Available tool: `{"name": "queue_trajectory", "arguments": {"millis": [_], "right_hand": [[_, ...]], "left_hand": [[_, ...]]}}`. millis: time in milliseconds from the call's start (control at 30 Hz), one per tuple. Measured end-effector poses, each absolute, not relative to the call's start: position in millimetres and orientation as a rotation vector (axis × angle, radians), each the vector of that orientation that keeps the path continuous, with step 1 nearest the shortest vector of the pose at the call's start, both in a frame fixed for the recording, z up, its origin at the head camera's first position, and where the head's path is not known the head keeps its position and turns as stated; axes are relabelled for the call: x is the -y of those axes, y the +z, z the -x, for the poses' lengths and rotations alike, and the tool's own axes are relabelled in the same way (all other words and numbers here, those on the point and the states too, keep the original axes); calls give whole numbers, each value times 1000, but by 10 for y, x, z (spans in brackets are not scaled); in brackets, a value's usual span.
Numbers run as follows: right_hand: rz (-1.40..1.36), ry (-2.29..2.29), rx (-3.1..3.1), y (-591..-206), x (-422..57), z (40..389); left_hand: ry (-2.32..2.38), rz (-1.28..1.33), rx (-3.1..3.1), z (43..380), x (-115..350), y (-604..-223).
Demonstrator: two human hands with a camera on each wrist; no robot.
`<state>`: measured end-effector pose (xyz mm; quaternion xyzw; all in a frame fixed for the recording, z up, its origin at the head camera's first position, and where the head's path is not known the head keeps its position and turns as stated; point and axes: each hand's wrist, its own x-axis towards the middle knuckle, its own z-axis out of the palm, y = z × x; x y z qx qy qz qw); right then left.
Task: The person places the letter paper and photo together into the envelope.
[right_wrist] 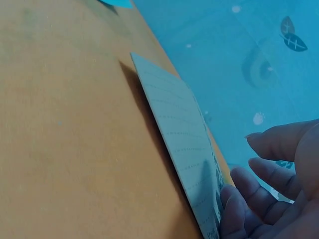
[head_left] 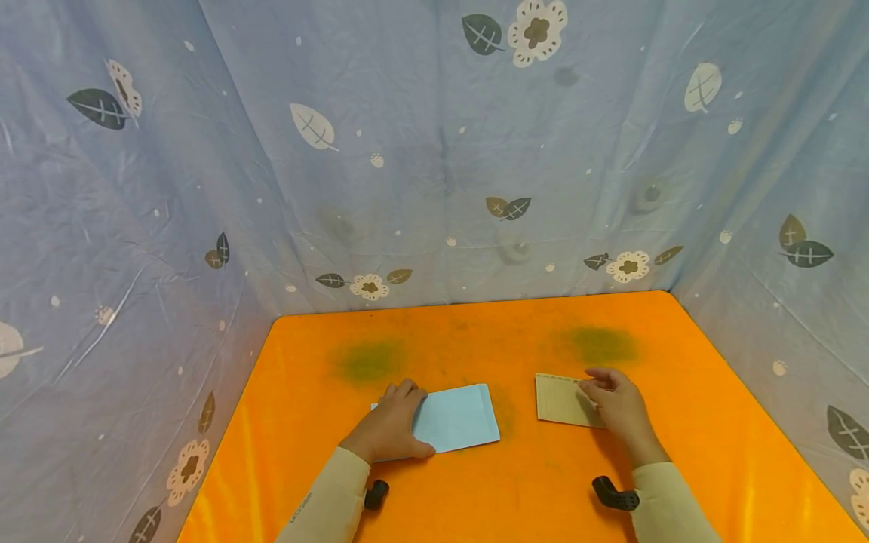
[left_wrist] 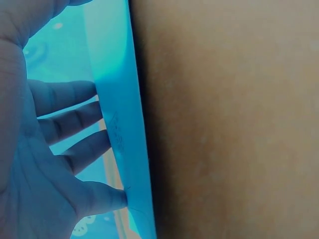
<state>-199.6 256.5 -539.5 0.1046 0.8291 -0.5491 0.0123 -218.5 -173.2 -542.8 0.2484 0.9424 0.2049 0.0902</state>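
A light blue envelope lies on the orange table, left of centre. My left hand rests across its left end, thumb at the near edge and fingers toward the far edge. In the left wrist view the fingertips touch the envelope, seen nearly edge-on. To the right is a cream lined card with a patterned far edge. My right hand is at its right end, fingers loosely bent. In the right wrist view those fingers are beside the card; whether they touch it I cannot tell.
The orange table carries two greenish smudges toward the back. Blue curtains with leaf and flower prints surround it on the left, back and right. A black wrist mount is on the right sleeve, another on the left.
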Motion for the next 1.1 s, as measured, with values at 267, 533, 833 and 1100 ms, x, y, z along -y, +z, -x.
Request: {"name": "queue_trajectory", "arguments": {"millis": [267, 533, 833, 1100], "right_hand": [[-371, -1711, -2578, -5395, -2634, 1983], [-386, -1639, -2584, -5334, -2717, 1983], [-404, -1612, -2528, -5303, -2839, 2003], [-399, -1618, -2491, -5297, -2847, 2018]], "left_hand": [[599, -743, -2804, 2202, 1743, -5435], [606, -742, -2791, 2213, 1754, -5401], [607, -731, -2787, 2211, 1752, -5396], [603, -732, -2788, 2209, 1743, -5399]]}}
